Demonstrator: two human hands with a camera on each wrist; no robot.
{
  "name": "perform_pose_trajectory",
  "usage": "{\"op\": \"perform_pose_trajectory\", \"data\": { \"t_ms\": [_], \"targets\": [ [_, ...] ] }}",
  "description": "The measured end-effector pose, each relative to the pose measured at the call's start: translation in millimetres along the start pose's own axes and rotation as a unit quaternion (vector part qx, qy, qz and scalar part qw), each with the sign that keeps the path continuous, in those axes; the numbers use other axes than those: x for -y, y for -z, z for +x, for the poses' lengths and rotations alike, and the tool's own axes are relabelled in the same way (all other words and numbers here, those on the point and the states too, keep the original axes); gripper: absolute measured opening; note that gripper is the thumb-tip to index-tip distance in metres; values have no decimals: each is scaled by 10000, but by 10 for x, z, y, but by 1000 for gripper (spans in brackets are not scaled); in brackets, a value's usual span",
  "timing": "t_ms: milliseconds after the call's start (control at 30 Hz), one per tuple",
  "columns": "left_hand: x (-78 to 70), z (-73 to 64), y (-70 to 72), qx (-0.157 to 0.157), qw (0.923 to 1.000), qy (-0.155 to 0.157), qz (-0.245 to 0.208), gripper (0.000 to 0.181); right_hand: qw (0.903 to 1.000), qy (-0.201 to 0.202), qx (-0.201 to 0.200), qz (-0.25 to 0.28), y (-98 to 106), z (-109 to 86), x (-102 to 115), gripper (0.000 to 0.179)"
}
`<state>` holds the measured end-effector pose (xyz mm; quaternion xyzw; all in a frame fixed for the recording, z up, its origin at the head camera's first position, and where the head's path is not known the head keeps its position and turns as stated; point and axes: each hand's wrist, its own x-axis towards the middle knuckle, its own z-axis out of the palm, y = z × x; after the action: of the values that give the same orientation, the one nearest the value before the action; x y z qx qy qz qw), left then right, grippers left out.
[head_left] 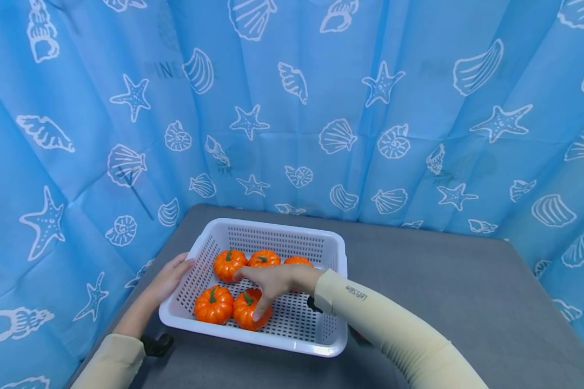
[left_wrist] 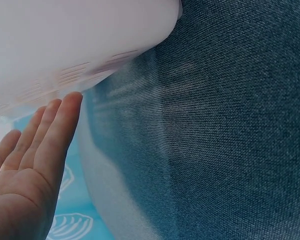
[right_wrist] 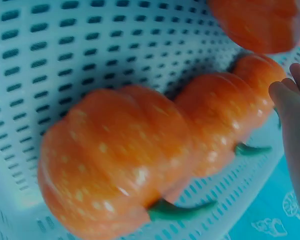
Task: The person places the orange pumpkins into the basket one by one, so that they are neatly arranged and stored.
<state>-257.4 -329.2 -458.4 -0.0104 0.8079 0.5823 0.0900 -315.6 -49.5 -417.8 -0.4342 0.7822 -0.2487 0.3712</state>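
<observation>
A white plastic basket (head_left: 340,259) with slotted walls holds several orange toy pumpkins with green stems. Against its left end rests my left hand (head_left: 169,278); in the left wrist view the fingers (left_wrist: 57,130) are straight, tips at the basket wall. My right hand (head_left: 272,278) reaches over the pumpkins with thumb and fingers spread. Its thumb overlaps the front right pumpkin (head_left: 245,313), while the fingertips are at the back left pumpkin (head_left: 227,263). The front left pumpkin (head_left: 213,307) sits beside them. Hand and forearm partly cover the back middle pumpkin (head_left: 264,257) and back right pumpkin (head_left: 299,260).
The basket stands on the left part of a grey table (head_left: 433,292). A blue curtain (head_left: 302,108) with white shell and starfish prints hangs behind and along the left side. Something small and red (head_left: 359,336) shows under the right sleeve, mostly hidden.
</observation>
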Motion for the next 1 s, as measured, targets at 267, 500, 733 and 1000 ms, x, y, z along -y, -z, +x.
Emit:
{"op": "perform_pose_trajectory", "data": {
  "t_ms": [267,500,733,1000],
  "targets": [
    [1,-11,11,24,10000,15,-39,57,9977,546,-287,-264,219,-166,95,76],
    [0,-7,10,31,10000,23,-63,57,9923,851,-893,111,478,-375,-6,66],
    [0,-8,5,68,10000,-2,-63,58,9826,1001,-1522,362,676,-623,-260,66],
    [29,9,3,-27,9999,145,54,57,9731,715,-2125,523,852,-982,-486,66]
  ]
}}
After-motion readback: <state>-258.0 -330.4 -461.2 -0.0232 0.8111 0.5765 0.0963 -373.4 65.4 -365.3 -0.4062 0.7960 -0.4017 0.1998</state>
